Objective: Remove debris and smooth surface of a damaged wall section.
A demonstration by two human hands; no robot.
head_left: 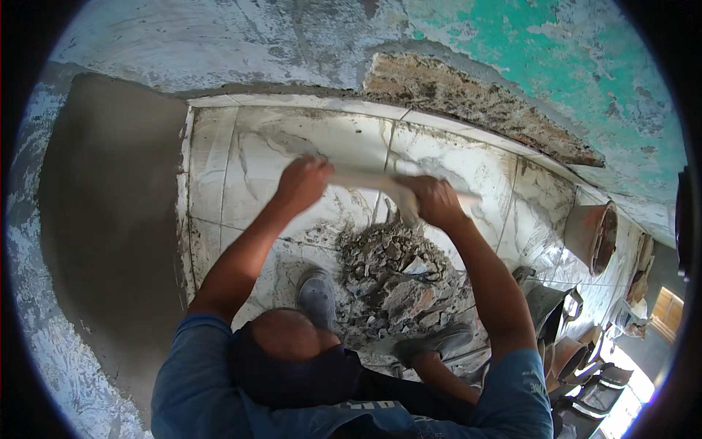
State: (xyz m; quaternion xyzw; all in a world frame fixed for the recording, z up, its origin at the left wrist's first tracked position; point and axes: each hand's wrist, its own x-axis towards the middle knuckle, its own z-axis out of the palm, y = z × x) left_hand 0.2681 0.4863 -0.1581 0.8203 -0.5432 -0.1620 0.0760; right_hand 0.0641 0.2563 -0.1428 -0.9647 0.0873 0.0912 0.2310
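A long pale bar [362,178], like a wooden batten and smeared by motion, stretches between my two hands above the tiled floor. My left hand [306,183] is closed round its left end. Farther along, my right hand [436,201] grips it, and a thin end of the bar sticks out past the knuckles. Beside the right hand a tan, blurred piece [406,203] hangs down; I cannot tell whether it belongs to the bar. Just under it lies a heap of grey rubble [398,285] with broken chunks, on marbled white tiles [314,139].
At the left is a smooth grey surface [110,219] bordered by a white tile edge. A green-painted wall [556,51] with exposed rough masonry [453,91] rises at the far side. To the right stand a bucket [585,235], another dark bucket [545,311] and several stacked containers.
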